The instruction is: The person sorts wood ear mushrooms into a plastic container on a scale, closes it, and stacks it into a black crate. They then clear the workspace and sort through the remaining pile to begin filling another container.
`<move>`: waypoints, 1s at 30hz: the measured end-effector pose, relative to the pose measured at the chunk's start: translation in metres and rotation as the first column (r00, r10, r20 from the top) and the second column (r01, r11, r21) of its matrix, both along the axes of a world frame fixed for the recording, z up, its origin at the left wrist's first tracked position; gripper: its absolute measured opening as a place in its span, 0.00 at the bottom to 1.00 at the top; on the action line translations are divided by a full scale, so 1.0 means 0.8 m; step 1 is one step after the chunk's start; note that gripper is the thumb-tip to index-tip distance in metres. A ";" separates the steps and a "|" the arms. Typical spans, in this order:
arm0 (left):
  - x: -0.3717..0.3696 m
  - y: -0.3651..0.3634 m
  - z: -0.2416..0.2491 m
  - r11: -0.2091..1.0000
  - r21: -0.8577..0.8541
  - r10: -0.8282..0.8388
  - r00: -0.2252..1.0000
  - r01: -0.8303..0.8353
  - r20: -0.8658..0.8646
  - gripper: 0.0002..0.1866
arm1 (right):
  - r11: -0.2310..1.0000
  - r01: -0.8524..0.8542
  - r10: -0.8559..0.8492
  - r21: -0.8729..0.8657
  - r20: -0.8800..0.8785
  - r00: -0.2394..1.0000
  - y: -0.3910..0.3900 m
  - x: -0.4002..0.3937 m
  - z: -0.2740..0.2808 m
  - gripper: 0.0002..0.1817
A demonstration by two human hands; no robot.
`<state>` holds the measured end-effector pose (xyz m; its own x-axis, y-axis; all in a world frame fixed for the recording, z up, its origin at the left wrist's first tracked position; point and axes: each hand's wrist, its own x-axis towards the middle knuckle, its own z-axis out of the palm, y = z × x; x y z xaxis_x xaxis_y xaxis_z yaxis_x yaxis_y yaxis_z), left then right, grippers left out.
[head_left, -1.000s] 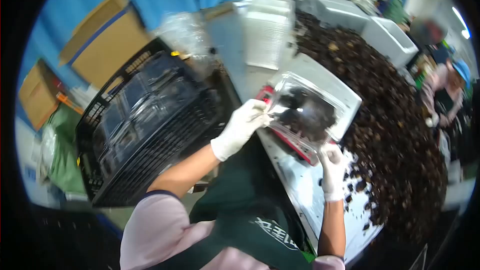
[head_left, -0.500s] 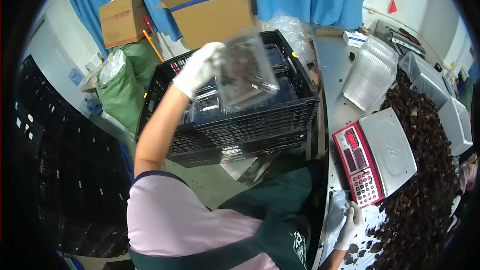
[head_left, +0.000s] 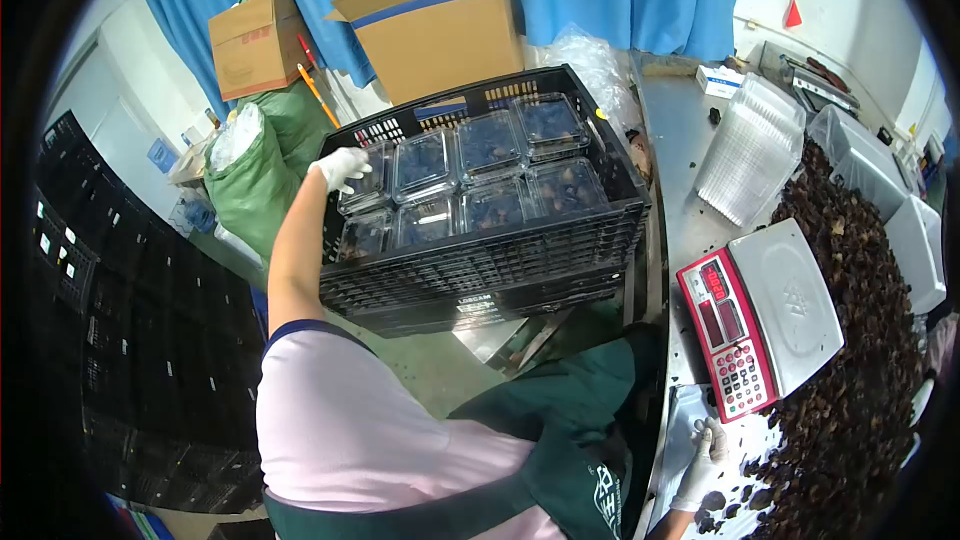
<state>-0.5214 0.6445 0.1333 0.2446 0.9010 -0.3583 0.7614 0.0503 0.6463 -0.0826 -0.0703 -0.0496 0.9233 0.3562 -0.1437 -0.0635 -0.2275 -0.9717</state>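
Observation:
My left hand point(head_left: 343, 169), in a white glove, rests at the left end of a black plastic crate point(head_left: 480, 262). Its fingers are apart and touch the upper edge of a clear plastic box point(head_left: 376, 180) with dark contents. That box sits among several similar lidded boxes point(head_left: 489, 144) in the crate. On the metal table, my gloved right hand point(head_left: 704, 467) is beside the lower edge of a red and silver digital scale point(head_left: 760, 318). The right fingers are curled together, and whatever they may hold cannot be made out.
A heap of dark dried pieces point(head_left: 850, 310) covers the table's right side. Nested clear containers point(head_left: 750, 150) stand behind the scale. Cardboard boxes point(head_left: 440, 35) and green sacks point(head_left: 252, 175) are behind the crate. Dark stacked crates point(head_left: 130, 330) line the left.
My left hand has moved left and down with the clear box, which now sits in the crate's left end. The right hand stays by the scale.

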 end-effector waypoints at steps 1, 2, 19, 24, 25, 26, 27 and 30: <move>0.018 -0.003 -0.021 0.994 0.112 -0.005 0.994 0.018 -0.113 0.24 | 1.000 0.006 -0.006 0.000 -0.001 1.000 -0.001 0.000 -0.002 0.13; 0.047 -0.012 -0.002 0.994 0.107 0.056 0.977 -0.034 -0.207 0.23 | 1.000 0.007 -0.007 0.022 -0.013 1.000 -0.004 0.001 -0.007 0.13; 0.754 -0.265 0.051 0.180 0.837 -0.909 0.413 0.517 -0.060 0.19 | 0.948 0.218 -0.050 -0.233 0.567 0.822 0.028 -0.023 -0.022 0.05; 0.862 -0.243 0.034 0.217 0.682 -0.887 0.432 0.699 -0.161 0.13 | 0.956 0.229 -0.075 -0.183 0.603 0.795 0.025 -0.024 -0.028 0.07; 0.855 -0.256 0.048 0.294 0.631 -0.898 0.434 0.718 -0.076 0.11 | 0.954 0.240 -0.085 -0.182 0.602 0.794 0.025 -0.025 -0.030 0.07; 0.869 -0.236 0.043 0.230 0.697 -0.931 0.362 0.679 -0.046 0.09 | 0.952 0.252 -0.099 -0.176 0.600 0.794 0.026 -0.025 -0.030 0.06; 0.889 -0.204 0.035 0.233 0.660 -0.951 0.309 0.715 0.001 0.08 | 0.952 0.255 -0.105 -0.168 0.604 0.790 0.027 -0.023 -0.030 0.06; 0.911 -0.167 0.032 0.228 0.564 -0.960 0.281 0.793 -0.007 0.07 | 0.943 0.299 -0.148 -0.145 0.622 0.769 0.030 -0.023 -0.034 0.06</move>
